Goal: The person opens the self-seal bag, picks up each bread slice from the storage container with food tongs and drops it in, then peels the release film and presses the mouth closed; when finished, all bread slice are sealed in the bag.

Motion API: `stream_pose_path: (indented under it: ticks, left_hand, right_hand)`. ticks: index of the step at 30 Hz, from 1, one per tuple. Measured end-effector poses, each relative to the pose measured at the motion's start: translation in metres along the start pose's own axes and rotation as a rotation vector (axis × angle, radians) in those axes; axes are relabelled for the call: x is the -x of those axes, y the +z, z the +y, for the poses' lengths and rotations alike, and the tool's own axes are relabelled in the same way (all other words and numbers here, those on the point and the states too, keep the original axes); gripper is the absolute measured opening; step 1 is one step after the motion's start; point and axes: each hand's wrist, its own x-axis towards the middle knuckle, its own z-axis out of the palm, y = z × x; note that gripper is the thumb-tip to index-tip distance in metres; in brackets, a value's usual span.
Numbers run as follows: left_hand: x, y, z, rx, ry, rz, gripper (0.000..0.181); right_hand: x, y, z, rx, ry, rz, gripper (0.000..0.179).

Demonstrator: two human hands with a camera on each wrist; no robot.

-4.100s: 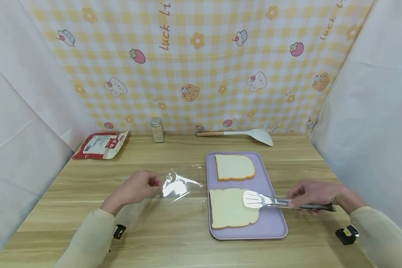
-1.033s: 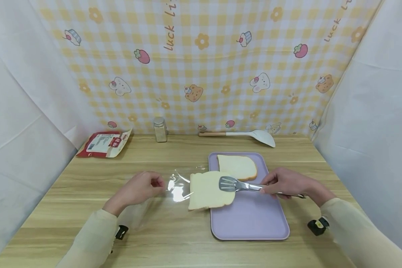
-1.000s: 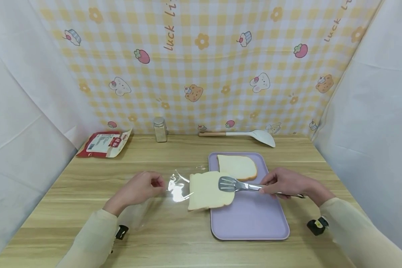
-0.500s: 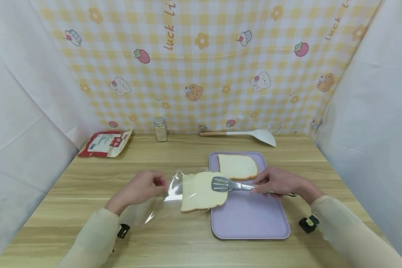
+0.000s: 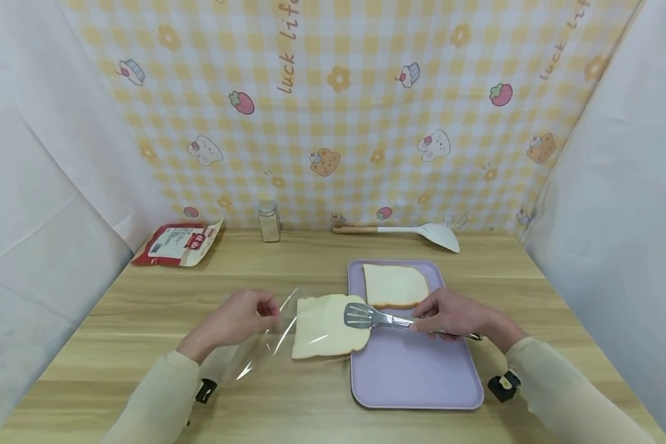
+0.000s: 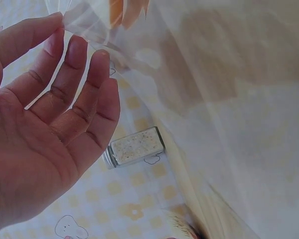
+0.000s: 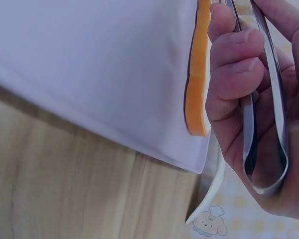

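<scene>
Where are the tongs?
Head view, just right of centre: the right hand holds the tongs across the tray's left edge, tip on the left slice.

Streaky glare on clear plastic (image 5: pixel 272 345)

Far cloth (image 5: pixel 361 123) says "luck" in brown, mid L, then "lif", cut off up top. "luck" again, far R, next word cut too. Red & white bag (image 5: pixel 204 253), far L: label (image 5: pixel 173 243) print too small 2 read.
</scene>
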Motion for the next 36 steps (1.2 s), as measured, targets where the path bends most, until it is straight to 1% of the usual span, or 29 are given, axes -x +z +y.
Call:
stream_pose_path:
  ticks: [9, 13, 17, 23, 27, 32, 36]
  left_hand:
    - [0.004, 0.0, 0.003, 0.014, -0.019, -0.005, 0.009]
    - [0.003, 0.0, 0.002, 0.006, -0.014, 0.003, 0.009]
    - [0.001, 0.0, 0.001, 0.001, -0.008, 0.006, 0.008]
    - [0.001, 0.0, 0.0, -0.015, -0.012, 0.01, 0.008]
    - [0.0, 0.0, 0.0, -0.007, -0.013, 0.013, 0.007]
    - [-0.001, 0.0, 0.0, -0.016, 0.003, 0.027, 0.007]
    - [-0.001, -0.001, -0.001, -0.02, 0.007, 0.03, 0.008]
  right_hand:
    - [-0.004, 0.005, 0.005, -0.02, -0.014, -0.017, 0.026]
    - [-0.005, 0.005, 0.006, -0.016, -0.017, -0.014, 0.025]
    - [-0.006, 0.005, 0.007, -0.015, -0.023, -0.013, 0.031]
    - [-0.005, 0.004, 0.007, -0.039, -0.032, -0.024, 0.031]
    - [-0.005, 0.003, 0.006, -0.057, -0.039, -0.027, 0.031]
    - [-0.008, 0.006, 0.005, -0.051, -0.039, -0.025, 0.035]
    - [-0.012, 0.01, 0.005, -0.049, -0.058, -0.029, 0.038]
